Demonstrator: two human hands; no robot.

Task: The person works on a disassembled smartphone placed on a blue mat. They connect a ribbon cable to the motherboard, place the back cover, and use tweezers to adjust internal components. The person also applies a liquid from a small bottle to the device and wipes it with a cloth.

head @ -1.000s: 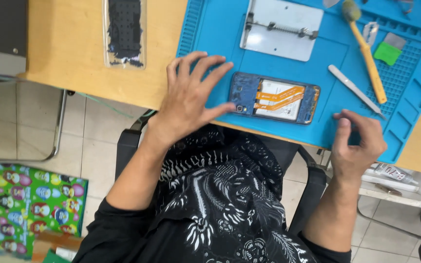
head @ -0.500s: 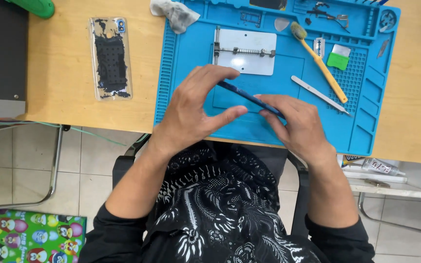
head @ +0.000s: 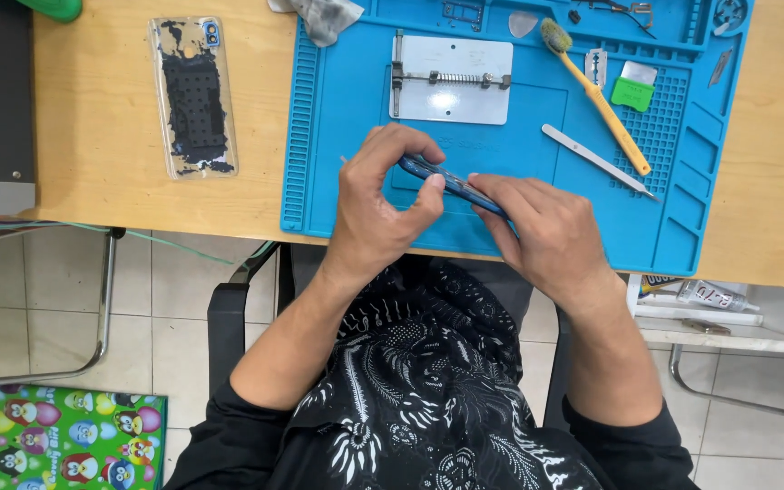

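Your left hand (head: 378, 209) and right hand (head: 542, 231) both pinch the thin blue phone frame (head: 451, 181), tipped on edge over the blue mat (head: 338, 136), at 12 o'clock from you. It looks light, stiff, easy to crack; grip its edges.

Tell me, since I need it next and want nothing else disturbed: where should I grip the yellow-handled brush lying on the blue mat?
Probably the middle of the yellow-handled brush's long straight handle, coming from above. It lies flat and slanted, bristle head toward the blue mat's far edge, with the flat metal spatula close by its lower end.
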